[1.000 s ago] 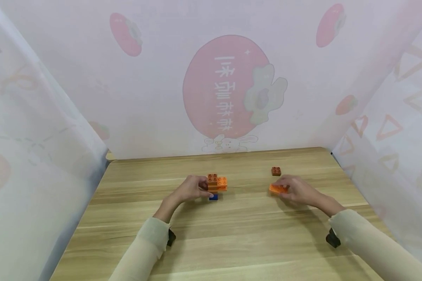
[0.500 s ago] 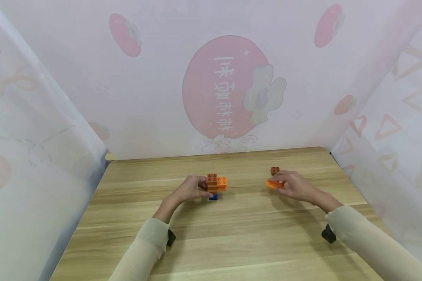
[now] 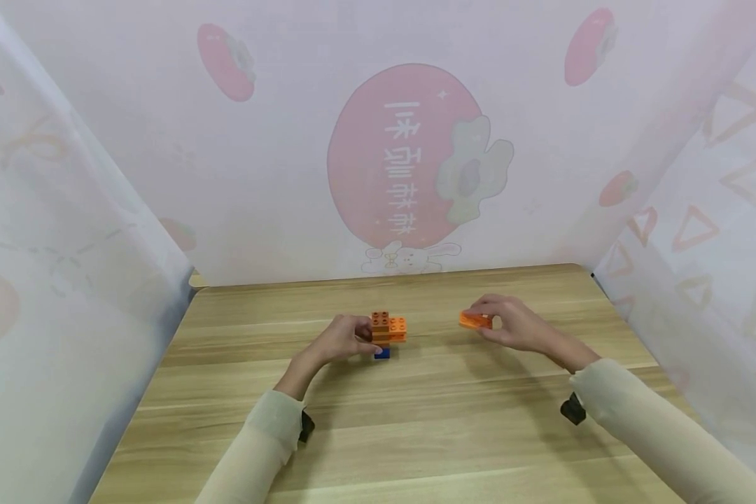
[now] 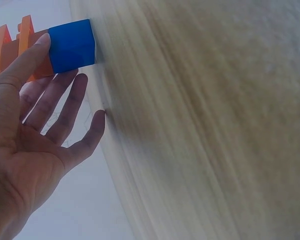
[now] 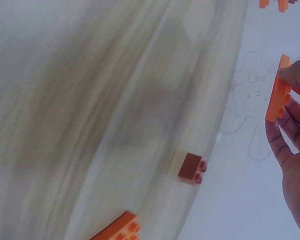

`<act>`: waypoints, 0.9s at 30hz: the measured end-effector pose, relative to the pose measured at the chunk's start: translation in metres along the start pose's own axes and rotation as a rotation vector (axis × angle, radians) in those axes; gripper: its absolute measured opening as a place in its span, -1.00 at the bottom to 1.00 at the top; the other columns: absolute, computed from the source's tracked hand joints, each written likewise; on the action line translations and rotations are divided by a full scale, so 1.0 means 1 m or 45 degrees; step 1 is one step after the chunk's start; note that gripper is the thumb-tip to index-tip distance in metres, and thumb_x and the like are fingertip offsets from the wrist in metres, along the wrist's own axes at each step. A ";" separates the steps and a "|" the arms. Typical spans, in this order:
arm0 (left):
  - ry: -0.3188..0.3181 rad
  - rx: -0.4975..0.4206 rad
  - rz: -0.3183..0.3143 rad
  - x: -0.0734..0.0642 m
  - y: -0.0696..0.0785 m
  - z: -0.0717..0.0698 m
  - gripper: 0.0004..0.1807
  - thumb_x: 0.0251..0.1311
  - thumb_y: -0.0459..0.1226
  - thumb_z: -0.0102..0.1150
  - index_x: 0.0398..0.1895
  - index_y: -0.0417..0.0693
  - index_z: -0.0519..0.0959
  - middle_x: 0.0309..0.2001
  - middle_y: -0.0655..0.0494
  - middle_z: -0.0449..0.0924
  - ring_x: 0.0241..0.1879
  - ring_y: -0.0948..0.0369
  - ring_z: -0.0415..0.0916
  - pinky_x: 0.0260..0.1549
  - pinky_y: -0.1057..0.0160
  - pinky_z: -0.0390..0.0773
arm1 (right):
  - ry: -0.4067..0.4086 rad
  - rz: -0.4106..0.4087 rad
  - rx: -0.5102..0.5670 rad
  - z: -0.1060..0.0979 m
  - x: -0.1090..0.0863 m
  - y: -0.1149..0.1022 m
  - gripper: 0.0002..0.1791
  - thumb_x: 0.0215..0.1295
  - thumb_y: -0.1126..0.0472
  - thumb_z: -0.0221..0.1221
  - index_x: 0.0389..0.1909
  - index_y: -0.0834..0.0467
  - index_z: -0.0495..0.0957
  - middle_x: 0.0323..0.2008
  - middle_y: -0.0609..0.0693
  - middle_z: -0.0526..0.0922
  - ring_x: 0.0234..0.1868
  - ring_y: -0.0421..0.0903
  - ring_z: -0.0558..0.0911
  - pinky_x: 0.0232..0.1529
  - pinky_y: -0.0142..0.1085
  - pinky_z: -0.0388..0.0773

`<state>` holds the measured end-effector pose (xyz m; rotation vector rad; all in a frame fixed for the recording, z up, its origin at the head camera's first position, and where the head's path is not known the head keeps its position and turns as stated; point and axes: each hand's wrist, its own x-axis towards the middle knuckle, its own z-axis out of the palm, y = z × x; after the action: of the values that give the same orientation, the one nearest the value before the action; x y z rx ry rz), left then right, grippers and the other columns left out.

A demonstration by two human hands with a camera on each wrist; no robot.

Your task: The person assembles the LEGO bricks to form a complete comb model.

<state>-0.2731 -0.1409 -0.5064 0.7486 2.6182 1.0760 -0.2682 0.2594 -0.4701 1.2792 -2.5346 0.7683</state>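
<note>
My left hand [image 3: 346, 337] grips an upright stack of toy building bricks with thumb and fingers. At its foot a blue brick [image 4: 72, 46] stands on the table. Above it are brown bricks and orange plates [image 3: 398, 329] that jut out to the right, with a brown brick [image 3: 381, 320] on top. To the right, my right hand [image 3: 510, 322] pinches a thin orange plate [image 3: 474, 320] above the table, apart from the stack. The right wrist view shows this plate [image 5: 278, 92] between thumb and fingers, studs turned toward the fingers.
A loose brown brick [image 5: 191, 168] lies on the wooden table [image 3: 416, 420], seen in the right wrist view and hidden by my hand in the head view. Another orange piece [image 5: 117, 229] lies nearer, cut off by the frame. Printed curtains [image 3: 277, 175] enclose the table's back and sides.
My right hand has lifted the orange plate and carried it left and away from me, toward the stack. It now covers the loose brown brick. The left hand and stack stay put.
</note>
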 end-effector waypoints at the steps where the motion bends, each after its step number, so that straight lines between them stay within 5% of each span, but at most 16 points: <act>1: 0.001 0.001 0.001 0.000 0.000 0.000 -0.70 0.17 -0.27 0.59 -0.09 -0.13 0.71 -0.21 0.11 0.80 -0.20 0.26 0.73 -0.05 0.17 0.73 | 0.000 -0.008 -0.003 0.000 0.002 -0.001 -0.59 0.21 0.40 0.46 0.11 0.25 0.75 -0.01 0.10 0.77 -0.26 -0.20 0.68 -0.28 -0.22 0.69; 20: 0.001 -0.022 0.010 -0.002 0.002 0.001 -0.72 0.16 -0.27 0.61 -0.12 -0.09 0.70 -0.22 0.13 0.81 -0.22 0.30 0.73 -0.10 0.24 0.73 | 0.013 -0.067 0.022 0.002 0.038 -0.026 -0.61 0.24 0.33 0.47 0.11 0.19 0.76 0.00 0.04 0.78 -0.10 -0.09 0.72 -0.11 -0.09 0.73; 27: 0.007 -0.014 0.008 -0.002 0.001 -0.001 -0.71 0.16 -0.28 0.60 -0.11 -0.11 0.70 -0.22 0.13 0.80 -0.21 0.28 0.73 -0.08 0.21 0.74 | 0.002 -0.112 0.028 0.003 0.055 -0.037 -0.60 0.28 0.32 0.45 0.15 0.18 0.74 0.03 0.04 0.77 -0.21 -0.15 0.69 -0.18 -0.16 0.70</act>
<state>-0.2714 -0.1413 -0.5049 0.7528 2.6141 1.0949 -0.2716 0.2015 -0.4378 1.3857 -2.4568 0.7803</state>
